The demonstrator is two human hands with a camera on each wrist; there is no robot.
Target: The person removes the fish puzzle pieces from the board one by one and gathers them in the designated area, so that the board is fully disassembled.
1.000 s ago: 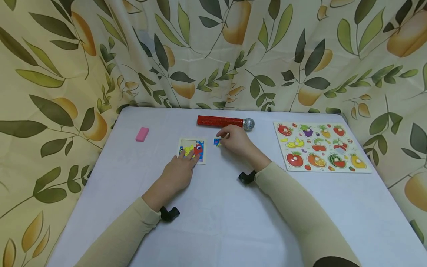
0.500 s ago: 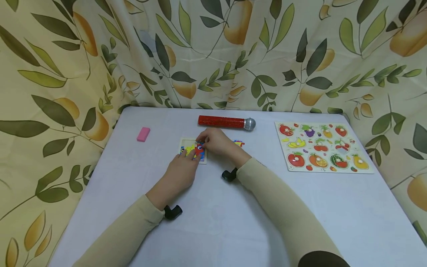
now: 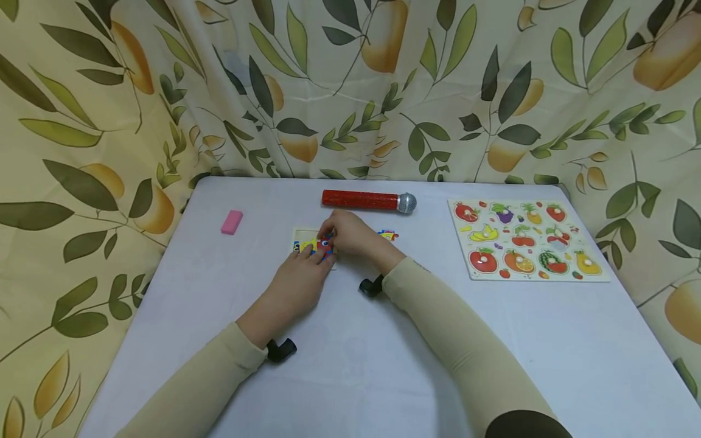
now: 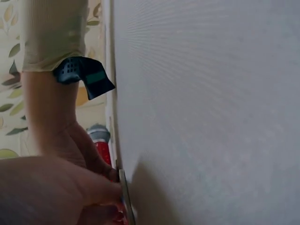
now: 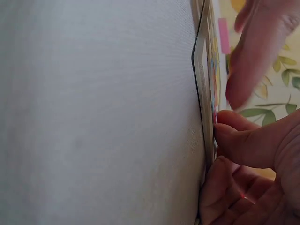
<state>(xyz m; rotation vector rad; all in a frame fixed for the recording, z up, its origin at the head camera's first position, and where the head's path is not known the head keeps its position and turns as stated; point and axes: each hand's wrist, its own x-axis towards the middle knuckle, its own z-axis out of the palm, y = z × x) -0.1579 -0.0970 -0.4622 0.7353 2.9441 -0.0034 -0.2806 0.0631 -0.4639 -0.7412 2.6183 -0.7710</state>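
Note:
A small jigsaw puzzle board (image 3: 305,233) with a pale frame lies in the middle of the table in the head view. Colourful pieces fill its lower part, among them a red shape with a white eye (image 3: 325,244). My left hand (image 3: 289,285) rests its extended fingers on the board's lower part. At the upper right corner, my right hand (image 3: 350,236) pinches a puzzle piece between thumb and fingers, mostly hidden by them. In the right wrist view the thumb (image 5: 243,143) comes right up to the board's face.
Another puzzle piece (image 3: 389,235) lies right of the board, partly behind my right hand. Behind are a red microphone (image 3: 361,199) and, to the left, a pink block (image 3: 232,222). A fruit puzzle board (image 3: 526,243) lies at the right. A patterned curtain (image 3: 350,91) hangs behind the table.
My right hand has moved left from beside the board to its upper right corner, bringing the blue puzzle piece along. A second loose piece has come into sight. The left hand stays on the board.

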